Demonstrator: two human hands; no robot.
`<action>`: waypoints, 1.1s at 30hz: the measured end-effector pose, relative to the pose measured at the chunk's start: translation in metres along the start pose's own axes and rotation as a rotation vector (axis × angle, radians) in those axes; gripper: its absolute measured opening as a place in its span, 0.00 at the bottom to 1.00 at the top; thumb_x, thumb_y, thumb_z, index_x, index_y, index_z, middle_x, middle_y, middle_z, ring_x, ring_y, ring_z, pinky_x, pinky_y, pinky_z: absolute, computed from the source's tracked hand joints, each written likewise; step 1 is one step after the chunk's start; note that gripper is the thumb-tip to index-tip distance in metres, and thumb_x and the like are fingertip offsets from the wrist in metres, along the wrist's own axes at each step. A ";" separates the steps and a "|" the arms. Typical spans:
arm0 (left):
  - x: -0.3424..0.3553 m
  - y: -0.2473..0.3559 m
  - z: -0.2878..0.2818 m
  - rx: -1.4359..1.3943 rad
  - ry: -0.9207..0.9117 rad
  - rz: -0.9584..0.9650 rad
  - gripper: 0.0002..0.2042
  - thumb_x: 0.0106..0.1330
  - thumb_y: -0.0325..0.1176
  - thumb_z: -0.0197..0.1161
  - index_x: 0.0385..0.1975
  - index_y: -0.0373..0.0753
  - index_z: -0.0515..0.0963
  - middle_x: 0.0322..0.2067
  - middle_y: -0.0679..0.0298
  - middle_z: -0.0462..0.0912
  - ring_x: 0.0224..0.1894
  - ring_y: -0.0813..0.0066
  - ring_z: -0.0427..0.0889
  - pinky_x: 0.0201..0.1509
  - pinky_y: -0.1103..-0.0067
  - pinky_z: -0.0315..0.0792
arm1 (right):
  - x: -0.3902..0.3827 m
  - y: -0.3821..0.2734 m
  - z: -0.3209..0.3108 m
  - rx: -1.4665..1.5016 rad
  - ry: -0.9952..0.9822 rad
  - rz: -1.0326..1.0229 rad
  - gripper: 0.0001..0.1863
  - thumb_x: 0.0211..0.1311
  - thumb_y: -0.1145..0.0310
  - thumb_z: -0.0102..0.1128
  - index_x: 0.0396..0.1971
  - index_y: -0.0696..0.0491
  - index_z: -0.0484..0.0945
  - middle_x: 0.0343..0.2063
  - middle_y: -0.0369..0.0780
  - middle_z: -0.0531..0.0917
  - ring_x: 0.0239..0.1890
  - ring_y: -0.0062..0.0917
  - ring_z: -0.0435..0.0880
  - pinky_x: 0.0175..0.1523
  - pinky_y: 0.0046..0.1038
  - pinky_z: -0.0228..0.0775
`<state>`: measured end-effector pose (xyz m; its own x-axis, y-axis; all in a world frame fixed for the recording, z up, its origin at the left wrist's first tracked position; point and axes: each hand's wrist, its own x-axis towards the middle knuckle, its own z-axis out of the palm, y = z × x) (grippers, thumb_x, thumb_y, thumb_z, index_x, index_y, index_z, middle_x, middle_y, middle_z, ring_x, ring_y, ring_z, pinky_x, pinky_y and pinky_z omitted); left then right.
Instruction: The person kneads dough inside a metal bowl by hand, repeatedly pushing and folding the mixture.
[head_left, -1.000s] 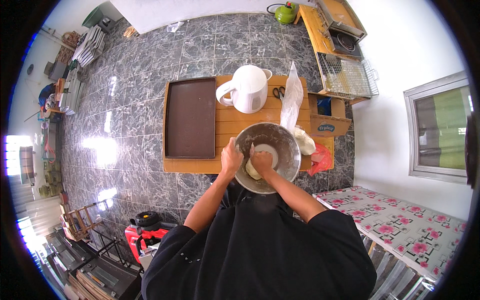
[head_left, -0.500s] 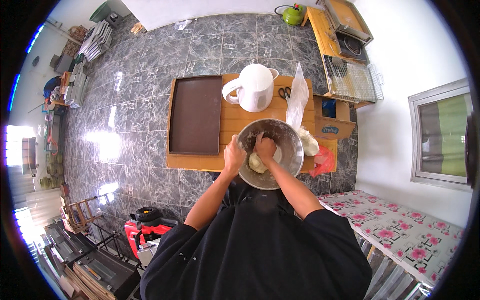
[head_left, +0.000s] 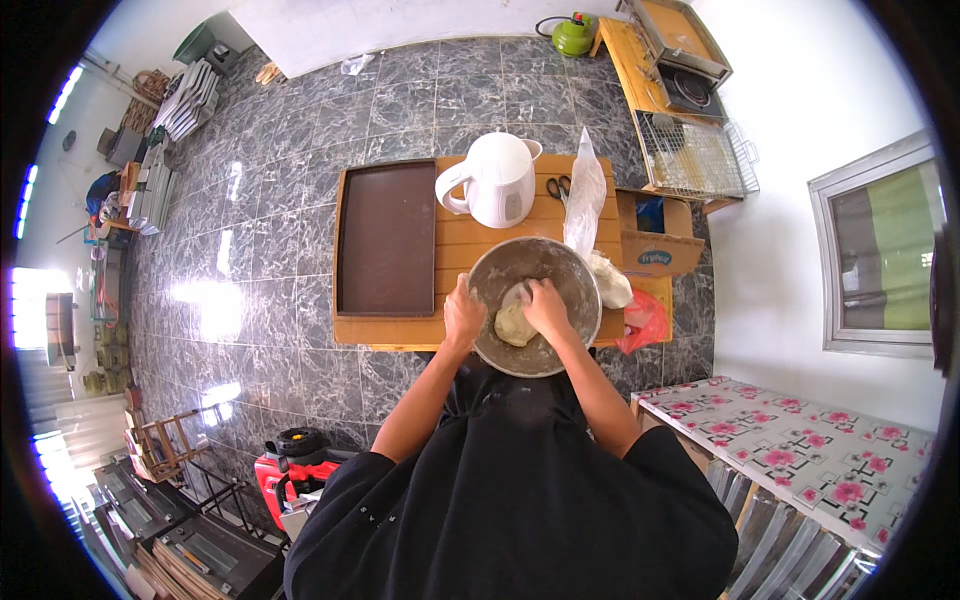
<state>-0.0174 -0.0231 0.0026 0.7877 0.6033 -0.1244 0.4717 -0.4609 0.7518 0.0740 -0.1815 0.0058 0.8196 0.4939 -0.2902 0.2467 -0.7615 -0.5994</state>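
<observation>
bowl [head_left: 560, 270]: silver metal | dough [head_left: 514, 326]: pale cream | kettle [head_left: 497, 180]: white | tray [head_left: 386, 238]: dark brown | table [head_left: 455, 250]: light wood | floor [head_left: 290, 220]: grey marbled tiles | bag [head_left: 643, 320]: red

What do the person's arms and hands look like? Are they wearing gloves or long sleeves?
No gloves: the left hand and the right hand are both bare. The forearms are bare too. The person wears a loose black top whose sleeves end near the elbows. No watch, rings or bracelets can be made out.

Brown cardboard box [head_left: 655, 240] beside clear bag [head_left: 583, 200]
</observation>
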 end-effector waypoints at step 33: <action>-0.007 0.009 0.001 -0.060 0.085 0.001 0.16 0.52 0.21 0.55 0.43 0.35 0.70 0.31 0.39 0.80 0.39 0.36 0.79 0.41 0.55 0.72 | -0.009 -0.023 0.006 0.754 -0.902 0.280 0.24 0.68 0.56 0.50 0.20 0.60 0.77 0.14 0.41 0.79 0.14 0.26 0.79 0.23 0.26 0.76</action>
<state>-0.0187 -0.0323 0.0092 0.7504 0.6573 -0.0699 0.4444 -0.4233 0.7895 0.0579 -0.1664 0.0177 0.0672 0.6953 -0.7155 -0.4913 -0.6011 -0.6303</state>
